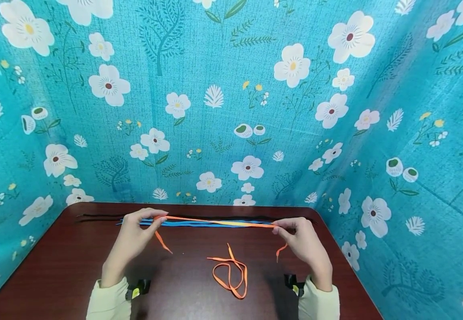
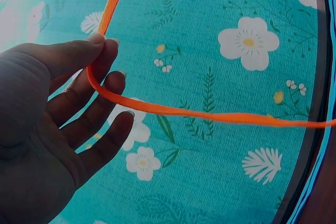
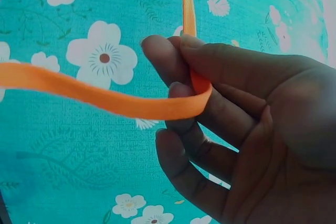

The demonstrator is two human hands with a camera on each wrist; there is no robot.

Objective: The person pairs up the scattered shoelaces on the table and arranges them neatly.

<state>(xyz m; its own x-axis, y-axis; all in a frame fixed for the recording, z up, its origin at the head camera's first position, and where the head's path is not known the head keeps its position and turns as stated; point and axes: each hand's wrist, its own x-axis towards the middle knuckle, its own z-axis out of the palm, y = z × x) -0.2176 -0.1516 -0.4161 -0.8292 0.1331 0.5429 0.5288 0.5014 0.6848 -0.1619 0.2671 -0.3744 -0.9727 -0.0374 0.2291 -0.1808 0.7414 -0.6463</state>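
An orange shoelace (image 1: 255,225) is stretched nearly level between the two hands, over the far part of the table. My left hand (image 1: 137,229) pinches it between thumb and index fingertip, the other fingers loosely bent. On the right, my right hand (image 1: 303,238) holds it the same way. Past each pinch a loose end hangs down; in the left wrist view the shoelace (image 2: 173,110) bends below the thumb, and in the right wrist view the shoelace (image 3: 126,106) curves across the fingers. A second orange shoelace (image 1: 246,278) lies loosely looped on the table between the forearms.
Blue shoelaces (image 1: 191,224) lie lengthwise along the back of the dark red-brown table (image 1: 55,266), partly behind the hands. Black shoelaces (image 1: 99,217) run beside them near the far edge. A turquoise flowered cloth (image 1: 223,133) hangs behind and at both sides.
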